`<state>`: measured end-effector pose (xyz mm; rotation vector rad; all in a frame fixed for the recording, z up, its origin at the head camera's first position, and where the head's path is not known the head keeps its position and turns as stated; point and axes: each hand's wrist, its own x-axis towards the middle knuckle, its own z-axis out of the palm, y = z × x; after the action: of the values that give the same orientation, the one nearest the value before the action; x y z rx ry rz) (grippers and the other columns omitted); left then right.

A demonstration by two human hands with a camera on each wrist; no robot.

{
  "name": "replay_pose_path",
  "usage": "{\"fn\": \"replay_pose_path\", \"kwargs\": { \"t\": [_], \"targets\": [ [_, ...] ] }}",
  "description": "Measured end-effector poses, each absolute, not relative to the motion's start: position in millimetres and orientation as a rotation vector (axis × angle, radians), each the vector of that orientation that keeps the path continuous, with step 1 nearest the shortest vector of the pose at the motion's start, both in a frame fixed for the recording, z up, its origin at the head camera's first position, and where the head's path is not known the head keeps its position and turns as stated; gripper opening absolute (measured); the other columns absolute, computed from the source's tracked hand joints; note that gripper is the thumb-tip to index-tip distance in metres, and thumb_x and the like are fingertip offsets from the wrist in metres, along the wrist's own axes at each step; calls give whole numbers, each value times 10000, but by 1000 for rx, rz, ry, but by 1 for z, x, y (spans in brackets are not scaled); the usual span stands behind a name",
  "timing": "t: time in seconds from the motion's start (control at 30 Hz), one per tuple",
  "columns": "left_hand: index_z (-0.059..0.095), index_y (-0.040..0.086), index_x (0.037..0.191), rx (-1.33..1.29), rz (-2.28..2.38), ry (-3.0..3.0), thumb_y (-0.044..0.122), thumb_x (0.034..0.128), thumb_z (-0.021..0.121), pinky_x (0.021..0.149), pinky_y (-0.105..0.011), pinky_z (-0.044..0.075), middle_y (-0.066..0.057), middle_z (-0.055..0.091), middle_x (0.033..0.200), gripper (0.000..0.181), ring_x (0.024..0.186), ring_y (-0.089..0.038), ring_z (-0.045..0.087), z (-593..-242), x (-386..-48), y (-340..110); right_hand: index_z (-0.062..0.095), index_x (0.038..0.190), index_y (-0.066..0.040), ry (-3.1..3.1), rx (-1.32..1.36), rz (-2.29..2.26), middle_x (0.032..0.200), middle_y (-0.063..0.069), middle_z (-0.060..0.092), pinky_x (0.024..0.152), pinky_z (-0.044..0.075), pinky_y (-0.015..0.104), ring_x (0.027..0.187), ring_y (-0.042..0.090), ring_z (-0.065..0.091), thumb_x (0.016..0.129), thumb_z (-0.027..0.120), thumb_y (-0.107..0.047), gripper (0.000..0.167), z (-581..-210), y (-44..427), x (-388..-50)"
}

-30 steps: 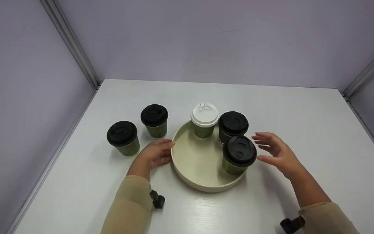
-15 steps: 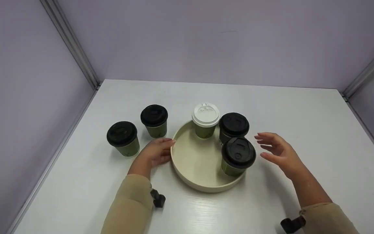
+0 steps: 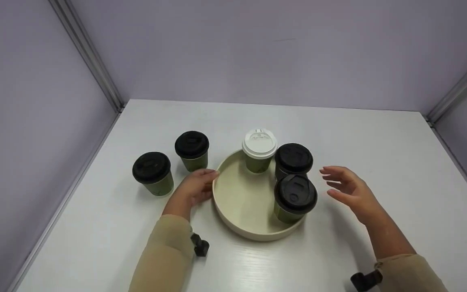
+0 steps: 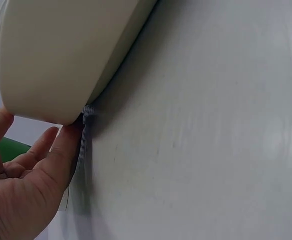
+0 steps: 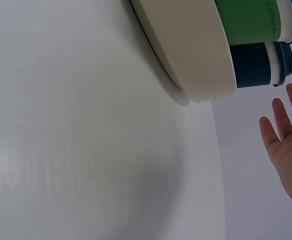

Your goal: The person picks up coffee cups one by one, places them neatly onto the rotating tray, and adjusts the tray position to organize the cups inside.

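Note:
My left hand [image 3: 195, 187] pinches the left edge of a round cream tray [image 3: 239, 231]; in the left wrist view its thumb and a finger [image 4: 65, 145] touch the tray's wall [image 4: 50, 65]. Three lidded cups stand in the tray: a white-lidded one [image 3: 260, 144] at the back, a black-lidded one [image 3: 293, 157] at back right and another black-lidded one [image 3: 295, 194] at front right. My right hand [image 3: 351, 192] hovers right of them, fingers spread and holding nothing. The right wrist view shows it [image 5: 291, 155] apart from the tray [image 5: 196, 55].
Two black-lidded green cups stand left of the tray, one [image 3: 192, 150] behind my left hand and the other [image 3: 152, 172] farther left. All rests on a white table [image 3: 75, 231], with pale walls [image 3: 258, 52] at its back and sides.
The tray has turned slightly clockwise: the white-lidded cup and the one beside it shifted right, the front one left and nearer. My right hand drew slightly right.

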<state>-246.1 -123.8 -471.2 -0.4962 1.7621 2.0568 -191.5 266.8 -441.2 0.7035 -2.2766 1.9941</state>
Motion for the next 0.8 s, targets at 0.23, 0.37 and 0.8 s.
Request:
{"fn": "replay_pose_path", "kwargs": {
  "t": [0.23,0.37,0.8],
  "targets": [
    [571,74,1126,-495,2039,1812,220,855,651,740,-297,493,-121,606,1024,319,880,-192,595,-470,-249,-121,462,1258,44,-2322,666,1985,1246,245,473,938,405,285,1118,208,500,834,564,89,439,-441,268,-191],
    [582,68,1108,-484,2048,1821,223,855,651,733,-293,493,-124,611,1019,305,874,-192,598,-471,-250,-119,462,1262,31,-2355,650,1966,1244,169,501,935,406,283,1122,204,496,847,567,61,429,-443,270,-191],
    [541,70,1189,-502,2057,1757,346,880,599,804,-317,481,-137,598,1097,418,955,-202,577,-472,-245,-124,433,1282,28,-2444,574,1948,1240,32,506,894,424,210,1117,179,498,895,551,-25,408,-446,273,-196]
  ]
}}
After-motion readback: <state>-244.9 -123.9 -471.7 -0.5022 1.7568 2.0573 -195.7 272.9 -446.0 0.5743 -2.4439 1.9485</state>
